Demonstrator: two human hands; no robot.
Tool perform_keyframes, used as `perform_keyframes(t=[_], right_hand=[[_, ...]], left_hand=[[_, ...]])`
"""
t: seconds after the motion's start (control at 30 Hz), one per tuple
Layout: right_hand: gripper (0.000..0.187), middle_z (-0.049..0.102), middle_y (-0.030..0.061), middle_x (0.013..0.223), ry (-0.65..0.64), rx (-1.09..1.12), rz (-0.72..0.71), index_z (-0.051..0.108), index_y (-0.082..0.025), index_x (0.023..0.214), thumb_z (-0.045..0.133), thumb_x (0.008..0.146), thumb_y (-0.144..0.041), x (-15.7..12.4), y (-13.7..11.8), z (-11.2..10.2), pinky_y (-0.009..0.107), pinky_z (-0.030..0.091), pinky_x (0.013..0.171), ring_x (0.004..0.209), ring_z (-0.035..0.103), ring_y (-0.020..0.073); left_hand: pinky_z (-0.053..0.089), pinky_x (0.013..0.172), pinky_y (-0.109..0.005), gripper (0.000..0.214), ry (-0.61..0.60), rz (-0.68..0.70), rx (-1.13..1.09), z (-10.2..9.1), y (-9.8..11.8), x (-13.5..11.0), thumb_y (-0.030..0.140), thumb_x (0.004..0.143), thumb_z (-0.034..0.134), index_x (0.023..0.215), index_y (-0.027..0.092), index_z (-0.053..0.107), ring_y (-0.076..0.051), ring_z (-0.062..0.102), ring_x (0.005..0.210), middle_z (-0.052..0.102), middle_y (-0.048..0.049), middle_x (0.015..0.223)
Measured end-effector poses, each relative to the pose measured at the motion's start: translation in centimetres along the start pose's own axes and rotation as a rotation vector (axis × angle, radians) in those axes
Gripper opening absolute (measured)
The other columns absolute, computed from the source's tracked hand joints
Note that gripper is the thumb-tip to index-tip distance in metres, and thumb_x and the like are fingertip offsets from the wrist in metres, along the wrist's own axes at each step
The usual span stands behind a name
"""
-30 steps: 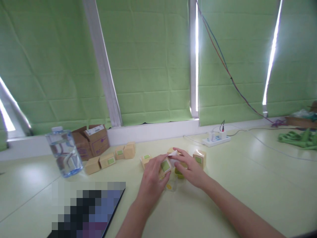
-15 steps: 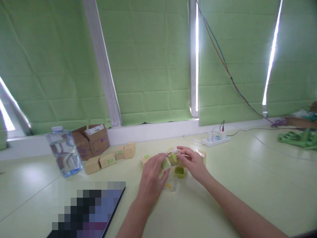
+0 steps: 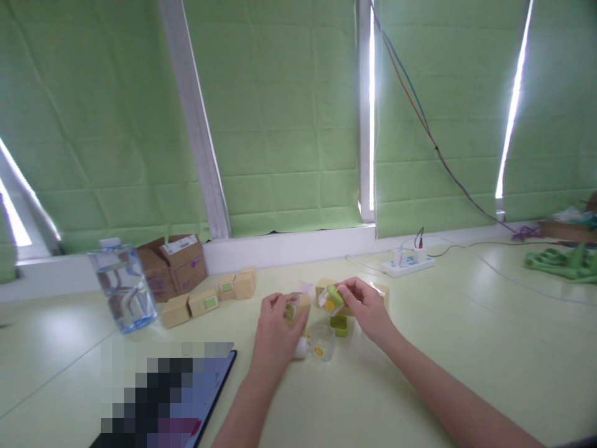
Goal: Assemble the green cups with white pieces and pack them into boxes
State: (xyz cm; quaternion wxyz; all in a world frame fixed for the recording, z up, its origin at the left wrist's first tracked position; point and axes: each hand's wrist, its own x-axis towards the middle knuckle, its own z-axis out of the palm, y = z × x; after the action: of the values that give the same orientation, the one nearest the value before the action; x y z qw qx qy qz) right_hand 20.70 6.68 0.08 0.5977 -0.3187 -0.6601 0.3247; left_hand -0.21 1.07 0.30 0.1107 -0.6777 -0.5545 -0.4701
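Note:
My left hand is curled around a small cardboard box with a green label, fingers on top and thumb at its near side. To the right, my right hand pinches a small clear plastic container with a green part and a yellow-orange sticker. Below the hands, another clear container with an orange mark rests on the table. A small open green tub stands just under my right hand. Beside my left thumb lies a white piece, partly hidden.
Several small cardboard boxes stand at the left, before a larger open carton. A water bottle is beside them, with a laptop or tablet nearer. A power strip lies at the back, green cloth far right.
The clear container with the green part has come out of the small box and moved right in my right hand. My left hand has drawn left and down with the box.

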Motion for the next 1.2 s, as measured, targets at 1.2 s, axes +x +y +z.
perform_keyframes(t=[1.2], right_hand=[[0.036,0.068,0.0058,0.091,0.002,0.216,0.152,0.062,-0.021,0.086,0.066,0.08,-0.055,-0.1,-0.1,0.1,0.038,0.063,0.069,0.083,0.069,0.0236]], left_hand=[[0.049,0.086,-0.038,0.022,-0.313,0.218,-0.155,-0.7,3.2,-0.8,0.031,0.074,0.076,0.084,0.023,0.058,-0.023,0.062,0.094,0.067,-0.0042,0.1]])
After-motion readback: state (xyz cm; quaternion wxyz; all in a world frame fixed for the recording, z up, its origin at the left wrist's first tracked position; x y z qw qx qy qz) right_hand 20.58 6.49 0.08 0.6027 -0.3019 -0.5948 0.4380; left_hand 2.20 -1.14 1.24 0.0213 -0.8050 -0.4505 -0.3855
